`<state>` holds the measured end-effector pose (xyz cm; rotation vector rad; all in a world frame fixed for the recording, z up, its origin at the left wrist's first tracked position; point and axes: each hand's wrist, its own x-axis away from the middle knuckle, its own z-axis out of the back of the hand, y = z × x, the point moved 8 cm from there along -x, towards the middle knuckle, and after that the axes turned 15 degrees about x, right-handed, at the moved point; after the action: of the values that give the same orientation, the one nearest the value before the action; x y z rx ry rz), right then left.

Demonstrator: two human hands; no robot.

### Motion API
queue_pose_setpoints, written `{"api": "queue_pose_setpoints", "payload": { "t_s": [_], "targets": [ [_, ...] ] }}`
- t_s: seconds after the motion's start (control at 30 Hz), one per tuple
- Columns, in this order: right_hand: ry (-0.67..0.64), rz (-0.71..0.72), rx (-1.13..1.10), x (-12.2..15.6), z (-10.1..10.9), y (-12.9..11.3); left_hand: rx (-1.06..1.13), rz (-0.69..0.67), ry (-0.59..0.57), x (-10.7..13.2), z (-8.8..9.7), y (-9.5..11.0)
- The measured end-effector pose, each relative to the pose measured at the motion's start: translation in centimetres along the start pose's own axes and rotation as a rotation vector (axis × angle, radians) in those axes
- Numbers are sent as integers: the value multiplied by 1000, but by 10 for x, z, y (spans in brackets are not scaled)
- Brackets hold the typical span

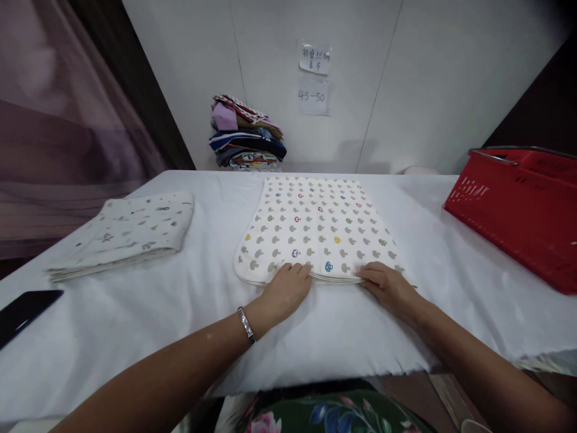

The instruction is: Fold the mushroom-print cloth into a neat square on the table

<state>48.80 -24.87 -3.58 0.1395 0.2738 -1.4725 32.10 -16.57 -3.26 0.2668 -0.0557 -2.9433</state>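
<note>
A white cloth with a small mushroom print (311,225) lies folded in several layers in the middle of the table. Its near edge shows the layers stacked together. My left hand (286,291), with a silver bracelet at the wrist, grips that near edge left of centre, fingers on top and thumb out of sight. Near the right corner of the same edge, my right hand (388,287) is closed on the layers, fingers over the top and thumb at the edge.
Another folded printed cloth (130,231) lies to the left, with a dark phone-like slab (24,311) nearer me. A red basket (518,210) stands at the right. A pile of folded fabrics (247,132) rises behind the white-covered table (211,337), below paper notes (314,96) on the wall.
</note>
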Motion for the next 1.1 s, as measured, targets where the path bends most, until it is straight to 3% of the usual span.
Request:
{"api": "queue_pose_setpoints", "payload": {
  "t_s": [0.27, 0.53, 0.67, 1.1],
  "targets": [
    [-1, 15, -9, -1, 3, 1, -1, -105, 109, 11, 22, 9],
    [53, 101, 136, -1, 7, -8, 99, -133, 287, 25, 19, 7],
    [19, 106, 157, -1, 10, -11, 112, -148, 335, 27, 19, 8],
    [-65, 124, 269, 4, 1, -12, 129, -123, 268, 24, 8, 7]
  ]
}}
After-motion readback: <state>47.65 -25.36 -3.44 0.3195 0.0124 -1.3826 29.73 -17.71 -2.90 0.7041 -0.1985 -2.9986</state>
